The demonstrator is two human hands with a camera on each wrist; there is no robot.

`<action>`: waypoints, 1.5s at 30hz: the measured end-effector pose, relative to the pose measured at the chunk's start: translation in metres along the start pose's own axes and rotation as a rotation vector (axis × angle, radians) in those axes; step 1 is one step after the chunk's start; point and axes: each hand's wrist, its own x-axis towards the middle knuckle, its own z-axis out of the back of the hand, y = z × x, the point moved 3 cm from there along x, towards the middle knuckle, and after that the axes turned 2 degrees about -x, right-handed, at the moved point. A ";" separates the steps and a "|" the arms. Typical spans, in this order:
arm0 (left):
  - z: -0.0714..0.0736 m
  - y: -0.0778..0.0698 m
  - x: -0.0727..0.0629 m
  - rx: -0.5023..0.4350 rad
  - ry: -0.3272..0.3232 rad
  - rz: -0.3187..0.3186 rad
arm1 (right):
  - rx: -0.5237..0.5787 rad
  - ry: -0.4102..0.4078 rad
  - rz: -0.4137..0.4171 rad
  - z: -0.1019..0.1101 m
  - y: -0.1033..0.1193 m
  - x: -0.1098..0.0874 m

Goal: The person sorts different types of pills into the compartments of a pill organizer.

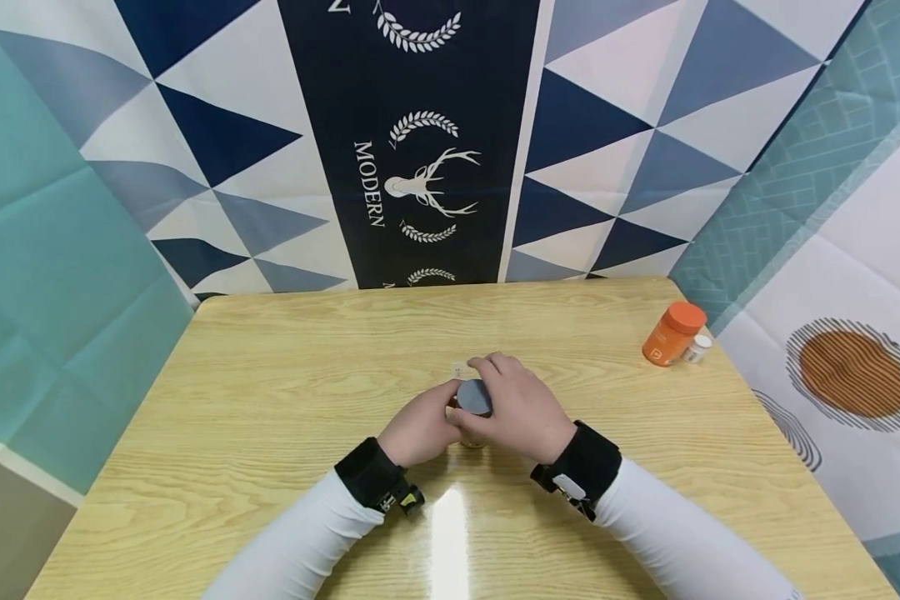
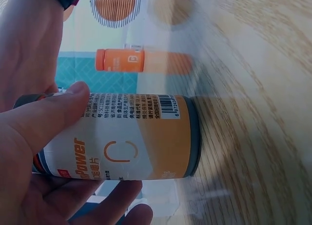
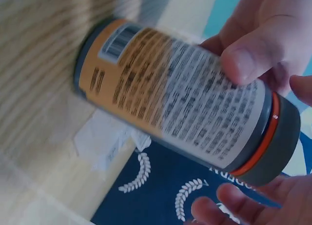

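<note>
A supplement bottle point(image 2: 129, 147) with an orange-and-white label and a grey cap point(image 1: 475, 398) stands at the middle of the wooden table, its base right at the tabletop. My left hand point(image 1: 420, 427) grips the body, thumb across the label and fingers behind it. From the other side, my right hand point(image 1: 527, 410) holds around the cap, thumb at the near edge and fingers at the far edge. An orange ring point(image 3: 258, 142) shows just under the cap. Most of the bottle's body is hidden by my hands in the head view.
An orange jar point(image 1: 673, 333) and a small white bottle point(image 1: 697, 348) stand together near the table's back right corner. A small whitish piece point(image 3: 105, 137) lies behind the bottle. Patterned cloth hangs along the table's back and sides.
</note>
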 end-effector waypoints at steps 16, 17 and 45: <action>0.003 -0.002 0.005 0.060 -0.001 -0.008 | 0.019 0.034 0.115 0.008 0.004 0.002; 0.002 -0.002 0.004 0.054 0.002 -0.003 | -0.004 0.023 0.076 0.007 0.003 0.002; 0.002 -0.002 0.000 0.022 0.011 0.009 | -0.077 0.050 -0.045 0.004 0.005 0.000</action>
